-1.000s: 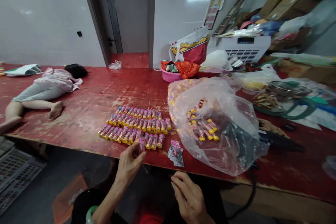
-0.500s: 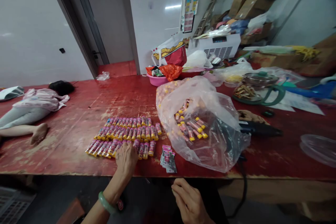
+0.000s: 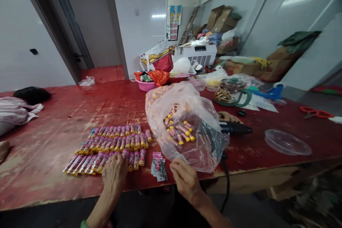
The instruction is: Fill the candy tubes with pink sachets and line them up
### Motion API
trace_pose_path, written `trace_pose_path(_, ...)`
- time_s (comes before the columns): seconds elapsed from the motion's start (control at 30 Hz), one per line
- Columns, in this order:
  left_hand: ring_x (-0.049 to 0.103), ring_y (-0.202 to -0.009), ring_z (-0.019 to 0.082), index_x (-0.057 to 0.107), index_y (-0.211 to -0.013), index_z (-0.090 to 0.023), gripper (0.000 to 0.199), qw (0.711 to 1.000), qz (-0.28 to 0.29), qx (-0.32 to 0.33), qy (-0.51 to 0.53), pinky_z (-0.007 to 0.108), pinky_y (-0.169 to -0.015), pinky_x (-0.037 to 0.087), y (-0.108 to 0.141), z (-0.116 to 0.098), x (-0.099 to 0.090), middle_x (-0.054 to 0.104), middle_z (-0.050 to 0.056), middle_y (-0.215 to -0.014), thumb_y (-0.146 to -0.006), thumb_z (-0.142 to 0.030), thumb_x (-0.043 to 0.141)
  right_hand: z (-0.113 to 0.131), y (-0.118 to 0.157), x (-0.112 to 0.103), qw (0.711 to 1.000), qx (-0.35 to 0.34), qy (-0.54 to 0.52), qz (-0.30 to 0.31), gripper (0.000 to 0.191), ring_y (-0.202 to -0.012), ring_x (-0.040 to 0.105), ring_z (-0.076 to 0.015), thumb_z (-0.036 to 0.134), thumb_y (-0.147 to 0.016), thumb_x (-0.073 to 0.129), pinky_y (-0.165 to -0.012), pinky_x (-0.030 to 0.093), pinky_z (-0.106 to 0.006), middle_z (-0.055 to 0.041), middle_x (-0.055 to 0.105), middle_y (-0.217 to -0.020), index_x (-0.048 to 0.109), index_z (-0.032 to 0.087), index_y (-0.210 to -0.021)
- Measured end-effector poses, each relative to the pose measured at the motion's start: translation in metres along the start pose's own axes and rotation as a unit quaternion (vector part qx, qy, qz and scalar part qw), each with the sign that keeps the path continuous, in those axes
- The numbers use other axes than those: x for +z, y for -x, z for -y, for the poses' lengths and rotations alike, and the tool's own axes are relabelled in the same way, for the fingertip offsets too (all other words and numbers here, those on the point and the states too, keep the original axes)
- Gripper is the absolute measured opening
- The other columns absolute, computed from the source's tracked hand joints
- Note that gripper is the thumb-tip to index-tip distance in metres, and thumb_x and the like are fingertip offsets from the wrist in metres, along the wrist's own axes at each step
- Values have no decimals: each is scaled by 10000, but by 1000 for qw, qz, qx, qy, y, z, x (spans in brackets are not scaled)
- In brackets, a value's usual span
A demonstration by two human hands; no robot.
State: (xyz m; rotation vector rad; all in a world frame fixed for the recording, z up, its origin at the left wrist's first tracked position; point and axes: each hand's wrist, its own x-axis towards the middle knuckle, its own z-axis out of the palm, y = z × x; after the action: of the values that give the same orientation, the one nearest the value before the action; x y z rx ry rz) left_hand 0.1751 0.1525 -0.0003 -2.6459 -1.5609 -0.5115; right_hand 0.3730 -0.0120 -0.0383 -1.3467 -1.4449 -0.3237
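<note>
Small clear tubes [image 3: 135, 140] with pink printed labels and yellow caps lie in three rows on the red table. My left hand [image 3: 114, 171] is over the front row, its fingers curled down on a tube; the fingertips are partly hidden. My right hand [image 3: 185, 180] is closed in a pinch at the near lip of a clear plastic bag [image 3: 205, 156]. Whatever it may hold does not show. More yellow-capped tubes [image 3: 183, 131] lie inside the bag. A little pile of pink and grey printed sachets [image 3: 158, 165] rests between my hands.
A black tool [image 3: 235, 128] with a cord lies right of the bag, near a clear plastic lid [image 3: 288, 142]. Red-handled scissors [image 3: 316, 112] and a glass pot [image 3: 232, 94] are farther off. A pink basin [image 3: 146, 85] stands behind. A person [image 3: 16, 114] lies at the left.
My view has turned to the right. My right hand has risen from below the table edge to the bag's near lip, still pinched. My left hand stays at the front row.
</note>
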Motion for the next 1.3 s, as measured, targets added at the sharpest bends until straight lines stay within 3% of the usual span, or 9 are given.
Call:
trace_pose_path(0.2,650,-803,314,651,-901,-126,320,997,-3,-4,-75,366,-633,400,2,-2,5,670,156,-852,-965,-269,373,-19,-7,5,999,43,11,5,222,-718,599,-144,105,-952,446,-656,507,-235,-47,592,-773,609,146,-807)
trace_pose_path(0.63,634,-586,165,669,-863,-151,243,955,-244,165,21,280,-608,425,74,-13,32,681,34,-710,-974,-254,479,-28,20,69,993,78,47,71,367,-587,545,-126,97,-949,409,-563,414,-210,-26,540,-659,586,167,-635)
trace_pose_path(0.73,639,-584,160,690,-866,-141,262,960,-216,126,130,261,-601,437,80,-16,41,677,35,-696,-961,-305,510,-33,19,67,996,76,15,45,359,-636,575,-140,128,-973,411,-612,465,-223,-34,563,-676,610,164,-676)
trace_pose_path(0.8,649,-612,169,709,-844,-152,304,950,-121,58,281,252,-606,450,83,-20,43,692,45,-712,-932,-395,548,-31,17,62,997,68,-11,31,320,-680,594,-148,139,-980,423,-638,492,-237,-49,588,-731,627,156,-735)
trace_pose_path(0.87,642,-620,181,727,-821,-160,395,890,20,-48,453,246,-581,456,82,-27,42,700,51,-700,-876,-525,588,-23,15,55,997,52,-38,31,262,-732,609,-152,133,-979,436,-656,510,-242,-67,604,-806,636,148,-811)
trace_pose_path(0.93,629,-617,188,744,-791,-152,516,781,149,-158,586,231,-522,449,80,-35,40,704,62,-683,-746,-660,669,-10,15,49,996,26,-65,49,223,-751,615,-142,117,-976,441,-648,515,-224,-72,606,-861,639,152,-879)
trace_pose_path(1.03,609,-600,168,764,-747,-126,598,645,202,-262,688,195,-477,439,76,-43,38,709,82,-676,-515,-675,823,12,17,42,991,-26,-92,97,222,-696,607,-107,110,-976,438,-604,501,-185,-63,616,-916,648,178,-957)
trace_pose_path(1.17,543,-514,89,762,-670,-141,491,608,186,-300,711,151,-498,426,78,-39,36,682,42,-590,-430,-538,923,15,18,30,990,-48,-51,119,202,-687,613,-99,174,-984,460,-614,511,-183,-61,639,-976,656,194,-938)
trace_pose_path(1.3,524,-502,82,766,-664,-142,471,610,170,-333,699,143,-486,415,84,-27,34,667,32,-554,-439,-524,926,-38,2,8,997,45,53,31,233,-861,643,-176,184,-972,446,-787,541,-284,-97,649,-940,666,167,-897)
